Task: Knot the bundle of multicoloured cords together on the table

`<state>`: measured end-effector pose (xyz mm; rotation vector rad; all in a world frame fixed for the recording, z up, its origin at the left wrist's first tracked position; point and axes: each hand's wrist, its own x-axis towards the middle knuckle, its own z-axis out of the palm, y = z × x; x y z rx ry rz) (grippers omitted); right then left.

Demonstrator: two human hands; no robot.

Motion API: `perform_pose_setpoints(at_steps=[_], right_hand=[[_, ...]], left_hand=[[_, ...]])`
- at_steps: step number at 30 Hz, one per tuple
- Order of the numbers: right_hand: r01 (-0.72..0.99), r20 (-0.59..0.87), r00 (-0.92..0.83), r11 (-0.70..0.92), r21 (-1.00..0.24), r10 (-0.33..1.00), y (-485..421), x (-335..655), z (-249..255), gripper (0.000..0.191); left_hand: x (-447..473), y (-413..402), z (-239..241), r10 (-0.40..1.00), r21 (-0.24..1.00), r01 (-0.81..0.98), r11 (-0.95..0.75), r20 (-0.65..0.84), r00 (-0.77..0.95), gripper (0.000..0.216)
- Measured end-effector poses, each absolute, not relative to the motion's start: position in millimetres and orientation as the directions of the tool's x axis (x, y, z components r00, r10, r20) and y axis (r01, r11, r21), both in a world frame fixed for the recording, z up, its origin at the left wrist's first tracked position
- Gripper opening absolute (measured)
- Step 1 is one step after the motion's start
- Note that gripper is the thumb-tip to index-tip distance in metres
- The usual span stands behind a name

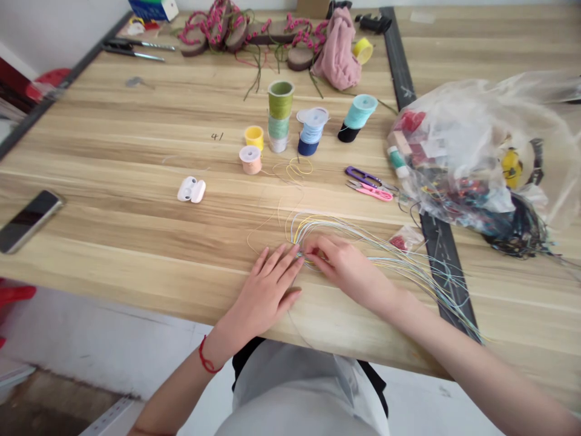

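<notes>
Cord (206,357): red, tied around the left wrist
Left hand (263,293): fingers spread, palm low over the table's front edge, fingertips touching the thread bundle
Right hand (340,266): fingertips pressed together, pinching the strands where they gather
Thread bundle (363,254): thin pale blue, yellow and white strands, held between both hands at the front of the table, fanning right over a black strip (447,278)
Table (113,181): light wood grain
Left side: phone (29,221), white earbud case (191,189)
Right side: purple snips (361,177), pink snips (370,192), clear plastic bag (476,151) stuffed with thread and scraps
Middle: thread spools (280,100) in green, blue, yellow and peach
Far edge: pink-corded sandal soles (236,36), pink cloth (336,51), long scissors (136,51)
</notes>
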<state>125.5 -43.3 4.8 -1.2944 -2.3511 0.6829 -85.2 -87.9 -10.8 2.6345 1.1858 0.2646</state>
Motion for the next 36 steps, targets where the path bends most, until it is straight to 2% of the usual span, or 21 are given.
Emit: perform_pose_setpoints(at_steps=[9, 11, 17, 21, 25, 31, 36], right_hand=[[0.773, 0.078, -0.543, 0.534, -0.342, 0.836, -44.6, 128.7, 8.4, 0.015], [0.782, 0.088, -0.538, 0.535, -0.321, 0.838, -42.9, 129.7, 7.3, 0.017], [0.71, 0.178, -0.57, 0.589, -0.386, 0.802, -41.3, 133.2, 7.2, 0.015], [0.673, 0.244, -0.614, 0.66, -0.335, 0.75, -49.2, 135.0, 10.6, 0.014], [0.66, 0.213, -0.645, 0.676, -0.327, 0.733, -59.8, 137.5, 10.1, 0.018], [0.698, 0.214, -0.572, 0.607, -0.38, 0.792, -61.2, 142.3, 3.7, 0.014], [0.719, 0.169, -0.569, 0.586, -0.372, 0.805, -57.3, 141.9, 1.2, 0.016]], left_hand=[[-84.6, -87.3, -9.1, 0.756, 0.311, 0.71, -0.632, 0.045, 0.653, 0.05], [-85.4, -87.5, -7.4, 0.754, 0.321, 0.705, -0.632, 0.042, 0.656, 0.049], [-87.6, -88.1, -5.3, 0.718, 0.337, 0.669, -0.662, 0.028, 0.696, 0.047], [-87.4, -87.8, -5.5, 0.712, 0.326, 0.671, -0.666, 0.01, 0.702, 0.047], [-87.3, -87.3, -4.5, 0.709, 0.327, 0.67, -0.666, -0.004, 0.706, 0.048], [-87.1, -86.6, -3.3, 0.711, 0.34, 0.667, -0.663, 0.006, 0.703, 0.049], [-87.3, -86.6, -4.3, 0.707, 0.341, 0.662, -0.668, 0.01, 0.708, 0.048]])
